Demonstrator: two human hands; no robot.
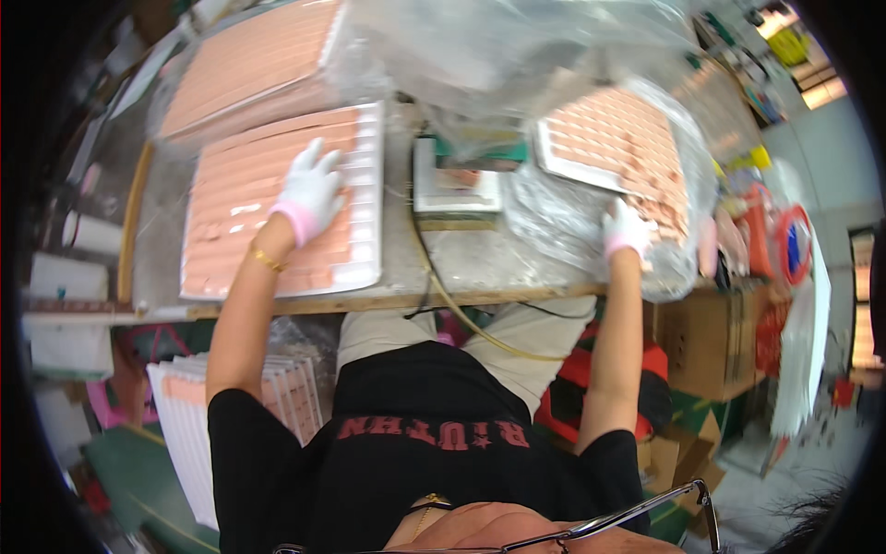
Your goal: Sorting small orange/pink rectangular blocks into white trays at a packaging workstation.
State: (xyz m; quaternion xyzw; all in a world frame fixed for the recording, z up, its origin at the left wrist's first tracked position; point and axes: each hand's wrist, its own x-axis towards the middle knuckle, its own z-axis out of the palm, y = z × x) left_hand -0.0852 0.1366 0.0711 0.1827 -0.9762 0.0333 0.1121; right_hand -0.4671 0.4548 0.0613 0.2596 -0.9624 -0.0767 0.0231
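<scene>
My left hand (310, 192), in a white glove with a pink cuff, lies over a white tray (368, 185) on the left of the table. Its fingers are spread on rows of glossy peach-coloured pieces (231, 212); the tray's right-hand column shows bare white slots. On the right, my right hand (628, 229), gloved alike, is at the near edge of a heap of similar peach pieces (614, 129) on clear plastic. Its fingers look drawn together among the loose pieces, slightly blurred. What they hold, if anything, cannot be made out.
Between the trays stands a small device (457, 189) with a white top and green part; a yellowish hose (443, 295) runs over the table edge. Another filled tray (249, 65) lies at the far left. Clear plastic sheeting (480, 55) covers the back. Right stands a cardboard box (706, 342).
</scene>
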